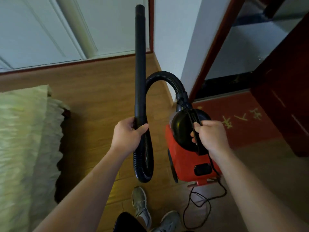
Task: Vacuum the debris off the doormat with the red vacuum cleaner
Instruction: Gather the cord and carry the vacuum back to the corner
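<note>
- Above the left hand (128, 134), where's the wand (140, 64) pointing?
- Up and forward, lol; it grips the wand's base, and the right hand (210, 136) clenches the red vacuum cleaner (184, 161) handle (198, 139), doormat (242, 128) just past it.

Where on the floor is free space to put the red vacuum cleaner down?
Bare wooden floor lies between the bed, the white door and the wall corner. The doormat is mostly bare too. Near the shoes it is crowded: the cord loops there.

Bare forearms (87, 190), grey lace-up trainers (140, 203), dark trousers (127, 221)
</note>
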`<state>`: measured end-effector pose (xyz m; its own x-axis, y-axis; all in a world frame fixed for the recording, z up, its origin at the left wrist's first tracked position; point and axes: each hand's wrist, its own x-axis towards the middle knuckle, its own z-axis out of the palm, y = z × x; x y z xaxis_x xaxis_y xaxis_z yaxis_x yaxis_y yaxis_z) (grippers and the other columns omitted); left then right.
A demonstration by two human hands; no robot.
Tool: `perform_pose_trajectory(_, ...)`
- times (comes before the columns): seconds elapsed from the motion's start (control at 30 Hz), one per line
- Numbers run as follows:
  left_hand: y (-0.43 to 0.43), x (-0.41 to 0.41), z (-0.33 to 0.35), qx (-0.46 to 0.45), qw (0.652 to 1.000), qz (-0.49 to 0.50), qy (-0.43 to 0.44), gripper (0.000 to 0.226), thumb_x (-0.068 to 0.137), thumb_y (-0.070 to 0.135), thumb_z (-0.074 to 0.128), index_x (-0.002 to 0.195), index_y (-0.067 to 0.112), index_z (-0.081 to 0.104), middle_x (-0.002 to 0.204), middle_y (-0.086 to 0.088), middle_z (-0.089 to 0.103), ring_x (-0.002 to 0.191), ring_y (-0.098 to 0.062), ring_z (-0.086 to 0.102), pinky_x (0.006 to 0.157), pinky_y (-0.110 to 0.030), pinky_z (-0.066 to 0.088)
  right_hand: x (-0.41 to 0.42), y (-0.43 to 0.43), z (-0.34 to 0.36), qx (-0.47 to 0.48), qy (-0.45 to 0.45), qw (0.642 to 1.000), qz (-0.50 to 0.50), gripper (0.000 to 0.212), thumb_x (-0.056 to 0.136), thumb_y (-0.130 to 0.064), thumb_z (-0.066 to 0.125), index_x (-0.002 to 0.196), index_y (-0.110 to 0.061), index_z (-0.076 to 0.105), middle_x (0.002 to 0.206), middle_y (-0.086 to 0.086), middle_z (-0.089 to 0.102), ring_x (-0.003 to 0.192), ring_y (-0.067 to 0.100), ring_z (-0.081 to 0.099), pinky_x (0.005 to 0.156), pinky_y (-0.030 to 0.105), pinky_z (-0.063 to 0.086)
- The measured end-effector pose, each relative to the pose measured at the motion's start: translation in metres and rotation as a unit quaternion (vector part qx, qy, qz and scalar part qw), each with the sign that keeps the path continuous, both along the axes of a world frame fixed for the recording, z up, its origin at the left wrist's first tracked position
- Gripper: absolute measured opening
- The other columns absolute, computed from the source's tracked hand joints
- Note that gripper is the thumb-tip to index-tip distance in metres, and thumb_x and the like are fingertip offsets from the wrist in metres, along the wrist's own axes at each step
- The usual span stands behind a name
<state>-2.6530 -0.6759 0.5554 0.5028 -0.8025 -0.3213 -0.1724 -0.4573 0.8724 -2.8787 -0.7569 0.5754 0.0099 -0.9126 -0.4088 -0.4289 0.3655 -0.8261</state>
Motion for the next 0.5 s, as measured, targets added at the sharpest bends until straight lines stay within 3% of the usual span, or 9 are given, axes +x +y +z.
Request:
perform_pose_trajectory(0.2, 0.033, 0.058, 0.062, -0.018, 0.998, 0.052, -0.021, 0.011, 0.089, 0.027, 0.075, 0.081, 0.023, 0.068, 0.067, 0.011, 0.069, 0.054, 0.006, 0.063, 0.047, -0.008, 0.041, 0.073, -0.001, 0.057, -0.01, -0.013, 0.999, 0.051, 0.025, 0.095, -0.011, 0.061, 0.073, -0.007, 0.071, 0.056, 0.006, 0.065, 0.048, 0.02, 0.06, 0.055, 0.034, 0.048)
perform_pose_trajectory(0.27, 0.043, 0.08, 0.085, -0.021, 0.997, 0.072, -0.026, 0.01, 0.09, 0.028, 0.075, 0.084, 0.02, 0.07, 0.07, 0.009, 0.07, 0.054, 0.006, 0.062, 0.045, -0.007, 0.04, 0.101, -0.001, 0.077, -0.01, -0.021, 0.997, 0.069, 0.024, 0.095, -0.011, 0.061, 0.073, -0.007, 0.071, 0.057, 0.006, 0.065, 0.049, 0.02, 0.06, 0.055, 0.034, 0.048)
perform_pose_trajectory(0.33, 0.051, 0.103, 0.107, -0.024, 0.994, 0.1, -0.035, 0.011, 0.089, 0.03, 0.075, 0.086, 0.02, 0.072, 0.072, 0.008, 0.071, 0.057, 0.002, 0.065, 0.05, -0.012, 0.045, 0.129, -0.001, 0.097, -0.011, -0.03, 0.995, 0.089, 0.022, 0.095, -0.011, 0.06, 0.076, -0.006, 0.071, 0.058, 0.007, 0.066, 0.05, 0.02, 0.061, 0.055, 0.033, 0.049)
perform_pose_trajectory(0.43, 0.061, 0.139, 0.135, -0.032, 0.989, 0.14, -0.032, 0.012, 0.088, 0.032, 0.075, 0.084, 0.02, 0.073, 0.072, 0.007, 0.072, 0.065, -0.01, 0.069, 0.062, -0.031, 0.057, 0.175, -0.003, 0.125, -0.018, -0.041, 0.992, 0.117, 0.02, 0.095, -0.011, 0.059, 0.08, -0.005, 0.07, 0.06, 0.007, 0.066, 0.051, 0.02, 0.062, 0.056, 0.033, 0.05)
perform_pose_trajectory(0.5, 0.066, 0.162, 0.151, -0.043, 0.985, 0.163, -0.028, 0.013, 0.088, 0.032, 0.075, 0.083, 0.02, 0.072, 0.069, 0.007, 0.07, 0.065, -0.011, 0.069, 0.064, -0.034, 0.058, 0.205, -0.005, 0.144, -0.03, -0.045, 0.99, 0.133, 0.02, 0.095, -0.011, 0.059, 0.08, -0.004, 0.07, 0.061, 0.008, 0.067, 0.052, 0.021, 0.062, 0.056, 0.034, 0.051)
